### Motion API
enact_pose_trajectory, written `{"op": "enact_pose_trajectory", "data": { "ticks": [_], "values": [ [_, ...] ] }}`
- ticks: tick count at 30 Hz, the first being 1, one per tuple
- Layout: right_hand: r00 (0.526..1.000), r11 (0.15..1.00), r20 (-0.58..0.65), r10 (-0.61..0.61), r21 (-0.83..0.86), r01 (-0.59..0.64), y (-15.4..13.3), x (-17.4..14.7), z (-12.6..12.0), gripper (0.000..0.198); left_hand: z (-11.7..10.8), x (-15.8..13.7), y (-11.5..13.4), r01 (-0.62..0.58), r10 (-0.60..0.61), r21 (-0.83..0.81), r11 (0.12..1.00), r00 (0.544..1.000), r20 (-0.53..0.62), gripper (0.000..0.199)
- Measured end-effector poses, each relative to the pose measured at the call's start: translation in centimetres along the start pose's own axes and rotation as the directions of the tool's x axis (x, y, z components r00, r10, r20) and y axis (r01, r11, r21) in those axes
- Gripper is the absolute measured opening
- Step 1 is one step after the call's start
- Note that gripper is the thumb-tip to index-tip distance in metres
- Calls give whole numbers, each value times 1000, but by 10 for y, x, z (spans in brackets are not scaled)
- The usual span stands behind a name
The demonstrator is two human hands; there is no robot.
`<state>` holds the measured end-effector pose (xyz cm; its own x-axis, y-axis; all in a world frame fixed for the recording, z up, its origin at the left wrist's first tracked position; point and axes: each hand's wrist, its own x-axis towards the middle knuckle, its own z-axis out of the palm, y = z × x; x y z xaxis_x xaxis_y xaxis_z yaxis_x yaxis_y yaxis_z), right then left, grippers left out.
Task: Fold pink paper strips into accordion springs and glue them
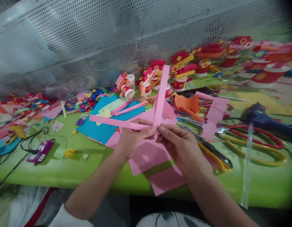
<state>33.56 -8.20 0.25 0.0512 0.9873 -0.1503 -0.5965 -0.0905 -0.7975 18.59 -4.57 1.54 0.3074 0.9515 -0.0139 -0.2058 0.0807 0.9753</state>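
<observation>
Two pink paper strips meet at one end between my fingers. One strip (119, 122) runs out to the left, and the other strip (162, 91) points up and away. My left hand (136, 138) pinches them near the joined corner. On the right side of that corner, my right hand (175, 142) pinches with thumb and fingertips. Below my hands lie pink paper sheets (146, 159), partly over a blue sheet (98, 126). A smaller pink piece (167, 180) rests at the table's front edge.
Right of my hands are a black utility knife (214, 149), scissors with red and yellow handles (278, 160) and a blue glue gun (266, 118) with its glue stick (247, 170). Decorated red cups (180, 83) stand behind. A purple device (40, 152) with cables is at left.
</observation>
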Motion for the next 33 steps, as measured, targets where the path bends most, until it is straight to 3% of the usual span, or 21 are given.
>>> {"op": "enact_pose_trajectory", "data": {
  "ticks": [10, 20, 33],
  "values": [
    [1000, 999, 2, 11, 40, -11, 0, 0, 0, 12, 2, -1, 1, 50, -54, -79, 996, 997, -55, 23],
    [996, 993, 65, 56, 98, -62, 2, 1, -3, 20, 2, -1, 0, 38, -45, -136, 990, 998, -45, 16],
    [999, 994, 21, 49, 102, -51, 3, 3, -1, 23, 4, -3, -3, -9, 2, -106, 994, 997, -74, 19]
  ]
}}
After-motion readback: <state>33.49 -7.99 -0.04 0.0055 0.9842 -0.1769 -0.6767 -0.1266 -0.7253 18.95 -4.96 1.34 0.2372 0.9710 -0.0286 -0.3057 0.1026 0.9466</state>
